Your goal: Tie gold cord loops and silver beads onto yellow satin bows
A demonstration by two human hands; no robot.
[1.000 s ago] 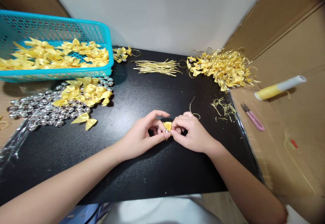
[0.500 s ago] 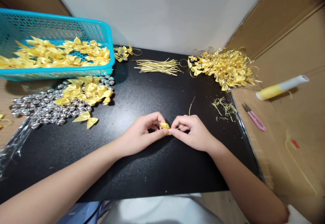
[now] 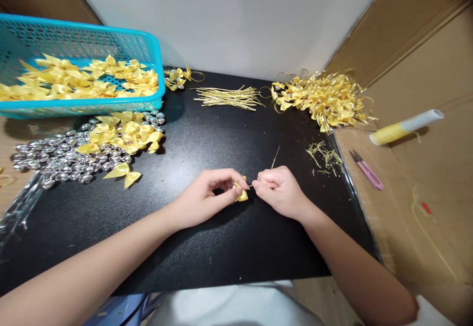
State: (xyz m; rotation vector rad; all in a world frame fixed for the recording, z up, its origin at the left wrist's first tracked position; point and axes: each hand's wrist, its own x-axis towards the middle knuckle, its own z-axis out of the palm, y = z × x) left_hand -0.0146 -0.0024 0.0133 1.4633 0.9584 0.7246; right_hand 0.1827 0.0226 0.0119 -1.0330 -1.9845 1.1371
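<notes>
I have left grip pinching the yellow bow over mid-worktop, right grip pinching the thin cord just beside it; I'd anchor the bow and draw the cord steadily, not crushing ribbon.

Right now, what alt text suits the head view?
A left hand holds a yellow bow while the right hand grips thin cord, over a black table. Silver pieces and a turquoise basket of bows lie left; pink snips, right.
</notes>
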